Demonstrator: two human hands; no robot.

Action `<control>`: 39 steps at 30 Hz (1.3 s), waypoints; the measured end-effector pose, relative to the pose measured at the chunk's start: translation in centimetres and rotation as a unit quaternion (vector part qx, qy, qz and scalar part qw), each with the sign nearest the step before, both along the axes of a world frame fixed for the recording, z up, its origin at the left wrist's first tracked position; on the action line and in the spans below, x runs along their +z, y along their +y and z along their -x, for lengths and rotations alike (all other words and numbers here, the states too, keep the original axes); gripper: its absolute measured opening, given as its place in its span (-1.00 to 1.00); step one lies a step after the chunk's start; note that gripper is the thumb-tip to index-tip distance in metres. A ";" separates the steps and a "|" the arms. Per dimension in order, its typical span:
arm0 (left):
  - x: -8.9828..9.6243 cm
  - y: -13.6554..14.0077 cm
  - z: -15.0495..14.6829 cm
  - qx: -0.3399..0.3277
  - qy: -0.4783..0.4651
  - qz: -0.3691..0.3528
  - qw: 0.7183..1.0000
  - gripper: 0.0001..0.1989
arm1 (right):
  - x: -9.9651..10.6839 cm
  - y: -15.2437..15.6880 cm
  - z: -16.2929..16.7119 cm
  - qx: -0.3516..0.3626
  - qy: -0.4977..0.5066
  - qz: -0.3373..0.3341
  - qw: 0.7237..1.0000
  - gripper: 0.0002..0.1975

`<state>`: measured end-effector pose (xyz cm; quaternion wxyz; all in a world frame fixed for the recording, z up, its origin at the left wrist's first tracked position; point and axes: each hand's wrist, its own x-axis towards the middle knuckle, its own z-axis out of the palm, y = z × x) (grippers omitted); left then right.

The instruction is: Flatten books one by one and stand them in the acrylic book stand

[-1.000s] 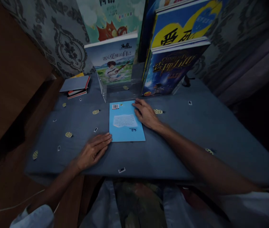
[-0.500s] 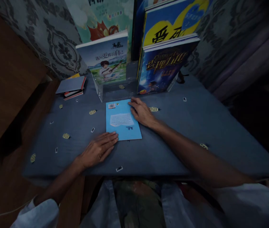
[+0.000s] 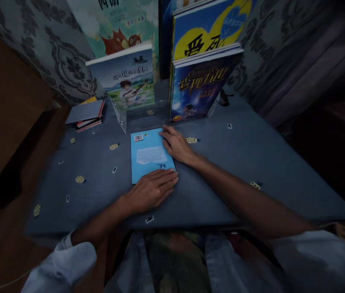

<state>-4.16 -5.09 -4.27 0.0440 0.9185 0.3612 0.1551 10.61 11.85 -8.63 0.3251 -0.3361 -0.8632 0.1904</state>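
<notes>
A light blue book (image 3: 150, 154) lies flat on the cloth-covered table with its back cover up, showing a barcode and a pale text panel. My left hand (image 3: 154, 188) rests across the book's near edge, fingers stretched out and held close together, covering its lower part. Along the right edge, near the far right corner, is my right hand (image 3: 176, 145), its fingertips lying on the cover. Neither hand is closed around the book.
Behind the book, a clear acrylic stand (image 3: 120, 118) holds upright books, among them a picture-cover book (image 3: 129, 81) and a dark blue book (image 3: 199, 87). A small book stack (image 3: 85, 114) lies at the far left. The table (image 3: 221, 175) has a grey-blue cloth.
My left hand has slid right along the book's near edge, from the left corner toward the right corner. My right hand stays at the right edge. The view has shifted slightly.
</notes>
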 end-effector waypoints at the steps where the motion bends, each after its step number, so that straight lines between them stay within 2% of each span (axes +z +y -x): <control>1: 0.0 0.1 -0.1 -0.001 -0.001 -0.002 1.000 -0.64 | 0.0 0.0 0.0 -0.001 0.000 0.000 1.000 -0.61; 8: 0.2 0.0 0.0 -0.001 0.004 0.039 0.999 -0.60 | 0.1 -0.1 0.1 -0.005 -0.015 -0.008 1.000 -0.60; 14: 1.1 -0.2 0.3 -0.002 0.050 0.088 0.995 -0.50 | 0.0 -0.1 0.0 -0.006 -0.014 -0.012 1.000 -0.60; 18: 1.3 -0.3 0.1 0.024 0.074 0.100 0.992 -0.44 | -0.1 0.1 0.0 -0.005 -0.020 -0.023 1.000 -0.60; 24: 0.6 0.2 0.6 0.090 0.085 0.092 0.988 -0.33 | -0.2 0.0 0.0 -0.011 -0.026 -0.034 0.999 -0.60; 28: 0.4 2.2 1.5 0.127 0.098 0.101 0.982 -0.30 | -0.2 -0.1 0.0 -0.013 -0.031 -0.029 0.999 -0.59; 35: 0.2 7.6 3.2 0.220 0.112 0.122 0.961 -0.29 | -0.1 0.0 0.0 -0.012 -0.043 -0.028 0.999 -0.58; 39: 0.1 9.8 4.0 0.256 0.120 0.115 0.952 -0.31 | 0.2 -0.2 0.0 -0.017 -0.047 -0.032 0.998 -0.58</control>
